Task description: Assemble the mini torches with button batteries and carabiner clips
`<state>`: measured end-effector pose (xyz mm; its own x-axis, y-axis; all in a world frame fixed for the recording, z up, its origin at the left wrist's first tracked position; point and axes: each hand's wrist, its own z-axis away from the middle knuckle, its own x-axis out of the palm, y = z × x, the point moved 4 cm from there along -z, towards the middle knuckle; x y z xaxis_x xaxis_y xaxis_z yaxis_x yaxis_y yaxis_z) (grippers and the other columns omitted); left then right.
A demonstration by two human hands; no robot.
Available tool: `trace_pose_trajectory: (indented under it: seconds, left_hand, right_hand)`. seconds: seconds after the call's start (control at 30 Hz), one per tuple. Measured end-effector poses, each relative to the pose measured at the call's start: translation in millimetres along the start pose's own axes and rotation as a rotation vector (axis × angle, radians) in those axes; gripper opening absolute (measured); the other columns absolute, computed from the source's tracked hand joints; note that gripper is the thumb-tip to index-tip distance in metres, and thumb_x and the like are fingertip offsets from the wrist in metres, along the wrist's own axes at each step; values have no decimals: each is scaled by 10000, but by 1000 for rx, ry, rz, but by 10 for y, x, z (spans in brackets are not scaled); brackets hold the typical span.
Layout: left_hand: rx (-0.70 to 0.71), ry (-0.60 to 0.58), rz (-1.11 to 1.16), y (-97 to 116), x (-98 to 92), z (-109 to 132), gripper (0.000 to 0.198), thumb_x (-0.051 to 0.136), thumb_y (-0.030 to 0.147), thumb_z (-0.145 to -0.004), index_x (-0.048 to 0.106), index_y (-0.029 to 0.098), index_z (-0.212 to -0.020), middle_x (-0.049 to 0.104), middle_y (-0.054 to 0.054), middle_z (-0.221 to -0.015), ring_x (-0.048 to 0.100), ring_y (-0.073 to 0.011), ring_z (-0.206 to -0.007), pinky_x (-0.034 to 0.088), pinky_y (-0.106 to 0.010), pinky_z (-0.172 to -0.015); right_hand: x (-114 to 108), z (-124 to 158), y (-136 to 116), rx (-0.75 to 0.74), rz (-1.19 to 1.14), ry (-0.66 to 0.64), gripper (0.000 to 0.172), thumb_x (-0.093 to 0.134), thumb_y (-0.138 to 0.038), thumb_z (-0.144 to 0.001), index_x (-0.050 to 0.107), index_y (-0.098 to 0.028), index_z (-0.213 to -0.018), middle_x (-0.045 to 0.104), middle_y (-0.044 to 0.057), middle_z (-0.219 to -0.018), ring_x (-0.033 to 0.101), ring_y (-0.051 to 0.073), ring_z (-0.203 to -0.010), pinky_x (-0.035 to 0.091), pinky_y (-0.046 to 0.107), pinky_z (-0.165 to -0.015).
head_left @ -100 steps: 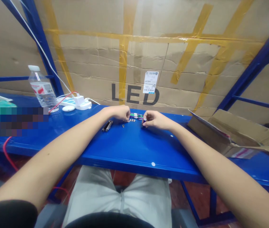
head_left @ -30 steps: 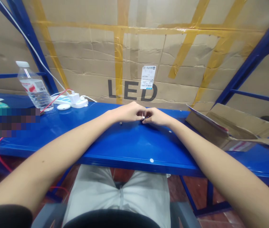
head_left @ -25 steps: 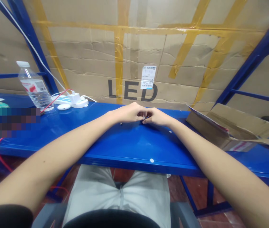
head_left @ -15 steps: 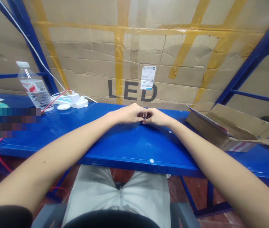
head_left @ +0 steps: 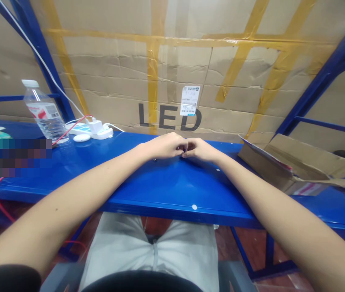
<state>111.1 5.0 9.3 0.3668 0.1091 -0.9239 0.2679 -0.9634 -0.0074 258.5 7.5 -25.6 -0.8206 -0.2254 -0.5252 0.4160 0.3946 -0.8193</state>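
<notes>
My left hand (head_left: 170, 145) and my right hand (head_left: 201, 149) meet over the far middle of the blue table (head_left: 172, 186). The fingers of both are bent inward and come together. Between them, in the gap under the left fingers, is something small, dark and shiny; most of it is hidden, so its kind cannot be told. Another tiny shiny piece (head_left: 155, 159) lies on the table just below my left wrist.
A water bottle (head_left: 47, 115) and a white power strip (head_left: 103, 133) with plugs and cables stand at the left. On the right is an open cardboard box (head_left: 309, 156). A large taped carton (head_left: 114, 81) marked LED rises behind the table.
Both hands stay in almost the same place. The fingers have shifted slightly, and less of the small shiny thing shows between them now.
</notes>
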Motion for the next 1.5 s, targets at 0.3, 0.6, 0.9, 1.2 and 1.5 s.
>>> trace_pose_trajectory:
  seconds: [0.3,0.6,0.9,1.2,1.5]
  left_hand:
    - [-51,100,-36,-53,-3,-8,168,593,153,-868,730,144,-964,730,-97,-896,673,-203,-822,481,-307,-725]
    - [-57,111,-33,-48,9,-26,131,563,138,-871,693,148,-868,709,-79,-860,654,-195,-805,473,-309,-726]
    - [-35,354,8,-48,-71,2,129,556,106,-869,522,165,-978,622,-83,-963,593,-179,-876,478,-306,-771]
    - [-47,271,-53,-63,35,-9,68,547,141,-905,537,163,-968,634,-74,-941,616,-197,-886,479,-324,-781]
    - [-46,260,-76,-92,42,-4,26,557,160,-927,565,155,-951,648,-64,-889,626,-190,-846,469,-306,-746]
  right_hand:
    - [-43,27,-35,1,1,173,235,734,-207,-628,521,-201,-728,608,-17,-598,559,151,-568,437,291,-561]
    - [-90,28,-98,-201,298,268,75,634,-206,-690,573,-185,-727,651,18,-754,613,194,-767,479,325,-725]
    - [-216,24,-159,-356,397,392,75,569,-135,-720,553,-204,-745,612,40,-822,588,202,-815,495,366,-788]
    - [-158,91,-348,-500,569,352,201,502,-81,-758,651,-213,-786,651,78,-933,592,239,-942,474,382,-872]
    - [-158,74,-283,-438,460,333,171,562,-133,-778,709,-217,-806,681,61,-916,635,228,-912,485,378,-874]
